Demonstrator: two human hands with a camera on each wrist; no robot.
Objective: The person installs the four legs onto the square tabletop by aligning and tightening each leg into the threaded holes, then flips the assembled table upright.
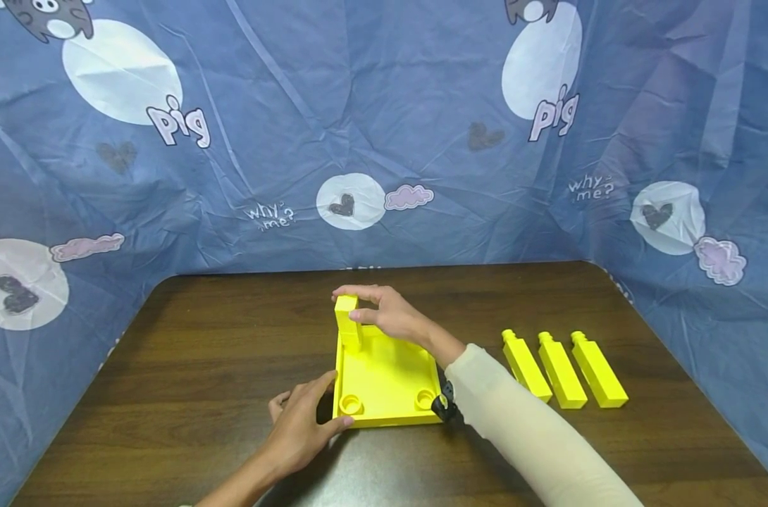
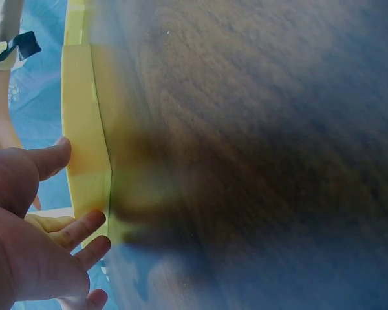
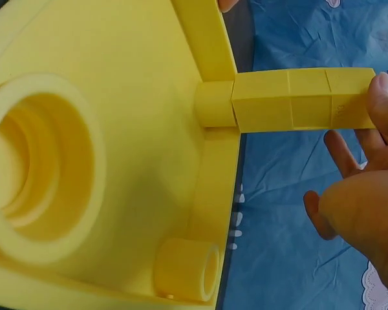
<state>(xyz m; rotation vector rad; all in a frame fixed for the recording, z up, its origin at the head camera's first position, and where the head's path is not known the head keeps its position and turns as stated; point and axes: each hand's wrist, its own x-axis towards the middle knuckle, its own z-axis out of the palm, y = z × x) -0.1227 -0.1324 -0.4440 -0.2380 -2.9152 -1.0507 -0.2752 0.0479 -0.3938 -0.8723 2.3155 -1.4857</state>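
A square yellow toy tabletop (image 1: 390,377) lies with its raised rim and round corner sockets facing up. At its far left corner, a yellow table leg (image 1: 349,325) stands upright over a socket. My right hand (image 1: 393,313) holds the leg's upper end between thumb and fingers. In the right wrist view, the leg (image 3: 281,100) meets the socket with only a thin seam showing. My left hand (image 1: 301,426) grips the near left corner, thumb at the front edge and fingers along the left side. Two near sockets show bare; my right hand and forearm partly cover the far right corner.
Three more yellow legs (image 1: 563,373) lie side by side on the brown wooden table (image 1: 232,338), right of my right forearm. A blue printed cloth (image 1: 371,127) hangs behind the table and along its sides. A black strap (image 1: 445,403) sits at my right wrist.
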